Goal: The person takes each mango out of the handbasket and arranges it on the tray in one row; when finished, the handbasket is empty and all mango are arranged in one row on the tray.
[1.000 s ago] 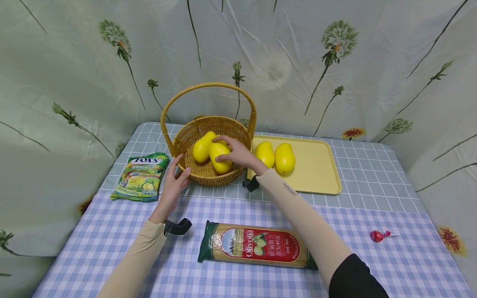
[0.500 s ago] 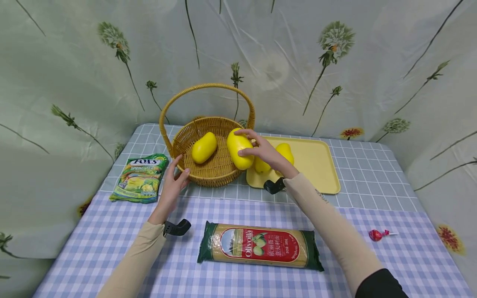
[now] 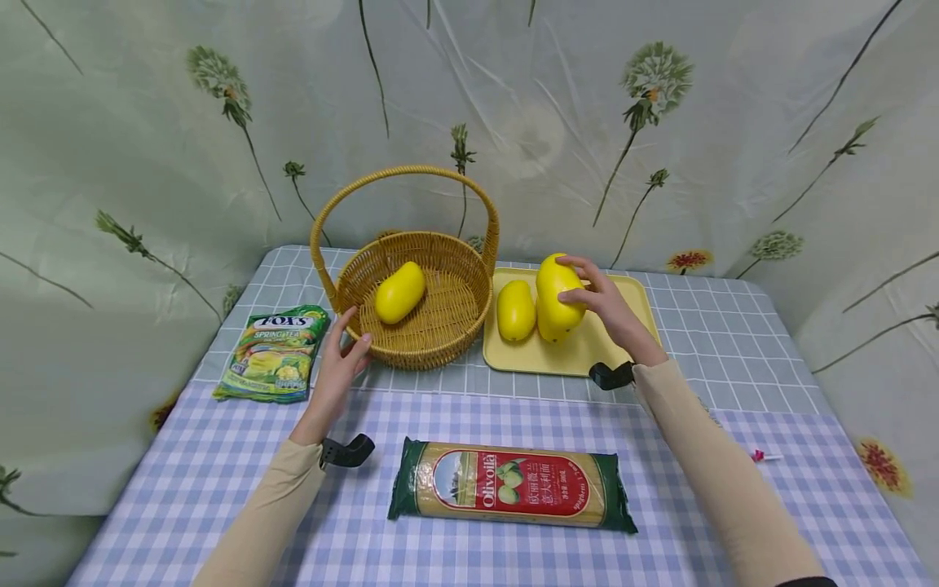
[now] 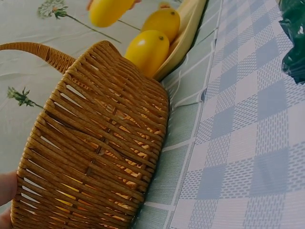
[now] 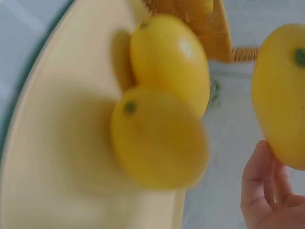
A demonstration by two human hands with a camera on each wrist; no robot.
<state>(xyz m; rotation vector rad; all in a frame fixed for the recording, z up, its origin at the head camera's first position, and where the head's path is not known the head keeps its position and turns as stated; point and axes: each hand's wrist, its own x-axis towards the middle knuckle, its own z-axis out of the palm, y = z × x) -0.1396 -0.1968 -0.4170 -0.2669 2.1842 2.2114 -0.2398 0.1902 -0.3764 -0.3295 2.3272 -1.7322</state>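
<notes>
A yellow mango (image 3: 555, 285) is gripped between the thumb and fingers of my right hand (image 3: 605, 302), raised above the yellow tray (image 3: 623, 346). On that tray lie two more mangoes. The left one (image 3: 516, 311) shows fully; the other (image 3: 555, 333) is mostly hidden below the held mango in the head view. In the right wrist view both tray mangoes (image 5: 159, 138) touch or nearly touch. My left hand (image 3: 341, 363) touches the front left rim of the wicker basket (image 3: 418, 355), thumb and fingers spread. One mango (image 3: 399, 293) lies inside the basket.
A green candy bag (image 3: 275, 355) lies left of the basket. Nearer the front is a spaghetti pack (image 3: 513, 485) on the checked cloth. A lollipop (image 3: 763, 456) at the right is partly covered by my right sleeve. A flowered curtain (image 3: 513, 114) hangs behind.
My right hand has lifted one of two mangoes out of the basket and carried it right, over the tray. My left hand has stayed at the basket rim.
</notes>
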